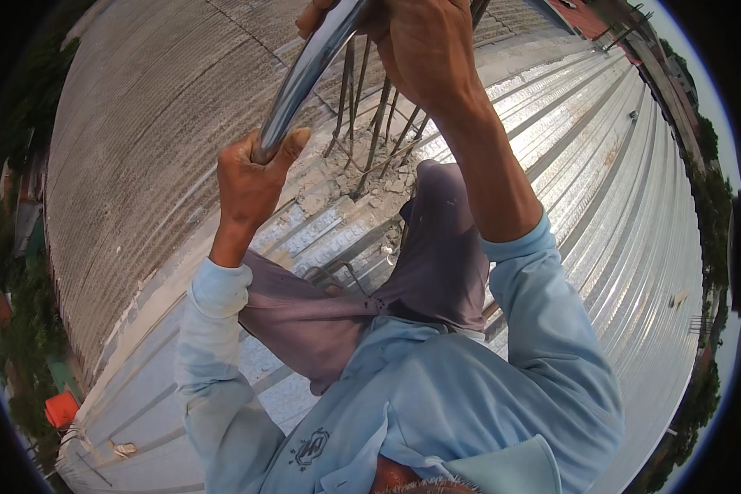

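Observation:
A curved, shiny metal tube [307,76] rises from the lower left to the top edge of the head view. My left hand [253,177] is closed round its lower end, with the thumb on top. My right hand [416,58] is closed on the upper part of the tube, partly cut off by the frame. Behind the tube and just below my right hand, several rusty steel bars [375,136] stand up from broken concrete [391,183] at the roof ridge.
I sit with legs [436,247] bent on shiny metal roofing [601,206]. Weathered corrugated roofing [140,165] slopes away left. A red container [61,408] lies at lower left beside treetops [16,329]. A red roof [572,16] and more bars show at upper right.

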Motion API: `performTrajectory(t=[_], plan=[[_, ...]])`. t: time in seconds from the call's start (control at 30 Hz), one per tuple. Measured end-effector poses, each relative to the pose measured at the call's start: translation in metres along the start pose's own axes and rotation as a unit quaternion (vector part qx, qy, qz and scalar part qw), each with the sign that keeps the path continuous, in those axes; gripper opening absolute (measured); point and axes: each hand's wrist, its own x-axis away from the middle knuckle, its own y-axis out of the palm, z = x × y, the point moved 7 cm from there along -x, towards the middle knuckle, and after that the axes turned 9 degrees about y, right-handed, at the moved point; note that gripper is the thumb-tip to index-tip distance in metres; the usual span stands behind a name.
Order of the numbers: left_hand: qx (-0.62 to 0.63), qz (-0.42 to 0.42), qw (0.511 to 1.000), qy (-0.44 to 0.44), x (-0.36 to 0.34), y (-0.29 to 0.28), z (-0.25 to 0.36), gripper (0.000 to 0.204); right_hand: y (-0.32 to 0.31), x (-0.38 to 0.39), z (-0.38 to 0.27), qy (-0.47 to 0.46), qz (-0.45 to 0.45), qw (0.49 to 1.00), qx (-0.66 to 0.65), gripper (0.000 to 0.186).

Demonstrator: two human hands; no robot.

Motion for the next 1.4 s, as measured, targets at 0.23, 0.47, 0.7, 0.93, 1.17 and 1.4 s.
performTrajectory(t=[0.23, 0.47, 0.7, 0.93, 1.17, 1.4], plan=[[-0.192, 0.053, 0.98, 0.029, 0.069, -0.129, -0.082, 0.04, 0.106, 0.047, 0.071, 0.045, -0.074, 0.991, -0.105, 0.038], [-0.244, 0.051, 0.961, -0.117, 0.221, -0.146, -0.198, 0.035, 0.186, 0.139, 0.196, 0.291, -0.197, 0.912, -0.214, 0.026], [-0.349, -0.019, 0.916, -0.197, 0.343, -0.157, -0.273, 0.037, 0.217, 0.223, 0.295, 0.415, -0.192, 0.867, -0.197, 0.027], [-0.37, -0.137, 0.906, -0.155, 0.283, -0.144, -0.266, 0.033, 0.201, 0.245, 0.385, 0.545, -0.013, 0.773, -0.325, 0.02], [-0.408, -0.231, 0.871, -0.144, 0.221, -0.123, -0.281, 0.022, 0.179, 0.232, 0.429, 0.593, 0.069, 0.73, -0.332, 0.025], [-0.421, -0.28, 0.854, -0.124, 0.153, -0.089, -0.266, 0.027, 0.152, 0.22, 0.473, 0.592, 0.165, 0.716, -0.331, 0.025]])
